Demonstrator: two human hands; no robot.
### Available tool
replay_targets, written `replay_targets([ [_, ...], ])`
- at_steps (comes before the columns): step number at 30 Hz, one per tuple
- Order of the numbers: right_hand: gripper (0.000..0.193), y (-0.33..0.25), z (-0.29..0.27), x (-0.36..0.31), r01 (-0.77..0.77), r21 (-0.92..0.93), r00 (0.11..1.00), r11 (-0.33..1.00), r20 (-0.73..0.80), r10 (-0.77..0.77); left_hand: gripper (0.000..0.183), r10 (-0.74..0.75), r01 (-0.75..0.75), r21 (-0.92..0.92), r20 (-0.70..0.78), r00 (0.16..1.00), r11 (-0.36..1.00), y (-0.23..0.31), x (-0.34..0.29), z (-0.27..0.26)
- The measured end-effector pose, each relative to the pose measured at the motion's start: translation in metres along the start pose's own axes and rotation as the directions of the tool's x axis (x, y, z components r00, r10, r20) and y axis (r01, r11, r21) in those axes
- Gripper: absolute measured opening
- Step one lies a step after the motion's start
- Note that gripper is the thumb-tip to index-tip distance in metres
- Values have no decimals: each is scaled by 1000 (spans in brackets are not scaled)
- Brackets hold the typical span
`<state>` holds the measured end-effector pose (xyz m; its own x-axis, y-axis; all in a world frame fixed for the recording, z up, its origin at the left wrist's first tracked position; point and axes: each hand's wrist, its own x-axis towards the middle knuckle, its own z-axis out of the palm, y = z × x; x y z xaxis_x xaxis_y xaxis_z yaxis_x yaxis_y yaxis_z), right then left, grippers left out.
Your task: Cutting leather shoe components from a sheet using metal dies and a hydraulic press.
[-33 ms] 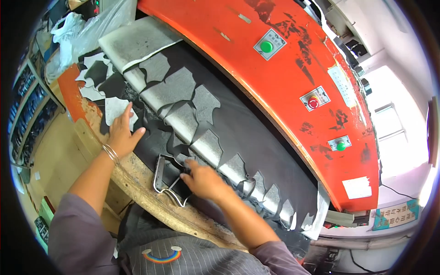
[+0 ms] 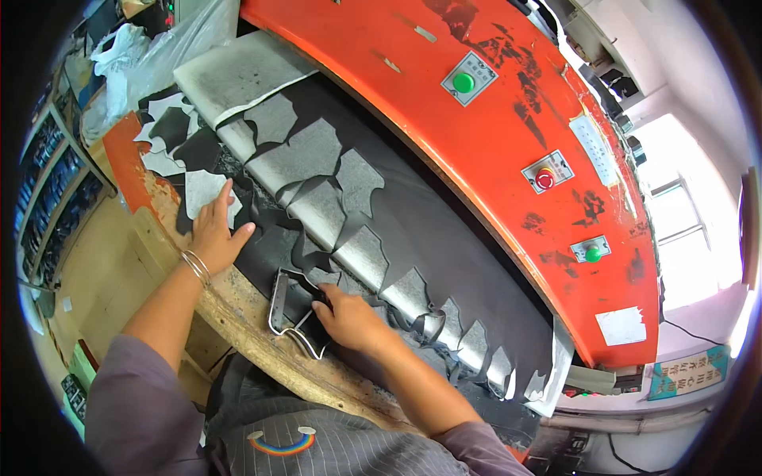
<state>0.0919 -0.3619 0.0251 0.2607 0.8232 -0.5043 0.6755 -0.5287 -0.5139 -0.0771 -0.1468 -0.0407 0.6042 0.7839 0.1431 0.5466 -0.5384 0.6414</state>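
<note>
My left hand (image 2: 216, 235) lies with fingers spread, fingertips on a pale grey cut piece (image 2: 208, 192) at the left end of the dark sheet material. My right hand (image 2: 349, 315) is closed at the right side of a metal cutting die (image 2: 277, 305), an angular open frame with a crossbar. Thumb and index finger grip its edge, and the palm hides part of it. Dark sheet material (image 2: 444, 238) with jagged cut-outs along its near edge lies beyond the hands. Dark scraps surround the die.
A red machine beam (image 2: 508, 198) with green and red buttons spans above the material. A grey-white pad (image 2: 246, 71) lies at the upper left. More cut pieces (image 2: 168, 131) are piled beyond my left hand. A worn wooden edge (image 2: 262, 341) runs close to my body.
The whole view has shifted very slightly. Both hands, the die and the cut pieces keep practically the same places.
</note>
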Motion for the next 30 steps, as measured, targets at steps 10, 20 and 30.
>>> replay_targets([
  [10,55,25,6,-16,111,321,994,941,-34,-105,82,-18,19,-18,66,998,1000,6,9,-15],
  [20,43,85,-101,32,-74,484,764,872,-534,361,49,295,-321,-211,-148,944,923,10,34,-24],
  [30,37,101,-89,89,-143,222,628,965,-733,262,51,515,-439,-399,104,851,805,76,147,74],
])
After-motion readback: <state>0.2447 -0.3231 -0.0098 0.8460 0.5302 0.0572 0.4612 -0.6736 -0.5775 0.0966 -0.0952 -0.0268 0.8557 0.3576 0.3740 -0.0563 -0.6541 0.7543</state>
